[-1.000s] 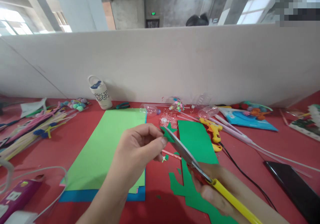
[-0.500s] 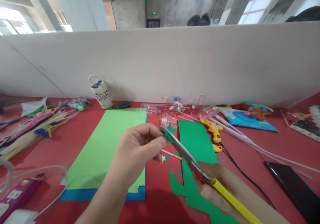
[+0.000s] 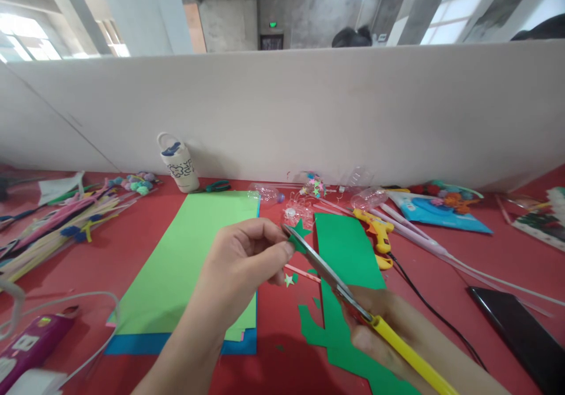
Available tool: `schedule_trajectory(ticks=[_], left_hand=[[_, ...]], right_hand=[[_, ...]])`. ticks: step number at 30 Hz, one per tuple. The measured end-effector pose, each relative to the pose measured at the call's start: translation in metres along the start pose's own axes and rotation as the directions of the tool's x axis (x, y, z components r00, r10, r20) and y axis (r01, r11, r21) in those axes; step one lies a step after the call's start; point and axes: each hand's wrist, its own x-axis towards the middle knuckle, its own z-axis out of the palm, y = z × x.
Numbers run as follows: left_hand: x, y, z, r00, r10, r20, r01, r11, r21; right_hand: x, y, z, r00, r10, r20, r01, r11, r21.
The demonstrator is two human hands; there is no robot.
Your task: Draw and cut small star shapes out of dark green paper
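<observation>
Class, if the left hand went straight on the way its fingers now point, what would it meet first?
Probably the silver-bladed, yellow-handled scissors, which appear to lie across the green paper star it pinches; depth is unclear.

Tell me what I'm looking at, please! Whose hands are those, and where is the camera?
There's no robot here: these are one person's bare hands, seen by a camera worn on that person's head, looking forward and down. The left hand pinches a green paper star. The right hand holds yellow-handled scissors, with the blades at the star. On the red table lie light green paper over blue paper, darker green paper, a yellow glue gun, a clear plastic bottle and a black phone. A white tumbler stands near the back.
</observation>
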Motion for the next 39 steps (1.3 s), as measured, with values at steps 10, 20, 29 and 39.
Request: schedule_trajectory(ticks=[10, 20, 29, 39], left_hand=[[0.000, 0.000, -0.001, 1.000, -0.002, 0.007, 0.002, 1.000, 0.017], [0.002, 0.000, -0.001, 1.000, -0.007, 0.018, 0.006, 0.999, 0.034], [0.002, -0.005, -0.002, 0.998, 0.060, 0.010, -0.060, 0.998, -0.034], [0.004, -0.030, 0.028, 0.991, -0.036, 0.127, 0.042, 0.998, -0.052]], right_hand=[[-0.003, 0.000, -0.001, 0.999, 0.011, 0.032, -0.010, 1.000, -0.012], [0.002, 0.001, 0.000, 1.000, -0.016, 0.002, 0.016, 0.999, 0.037], [-0.005, 0.002, -0.003, 0.989, 0.103, 0.108, -0.119, 0.982, 0.149], [0.009, -0.021, 0.001, 0.942, 0.107, -0.318, 0.011, 0.937, 0.348]])
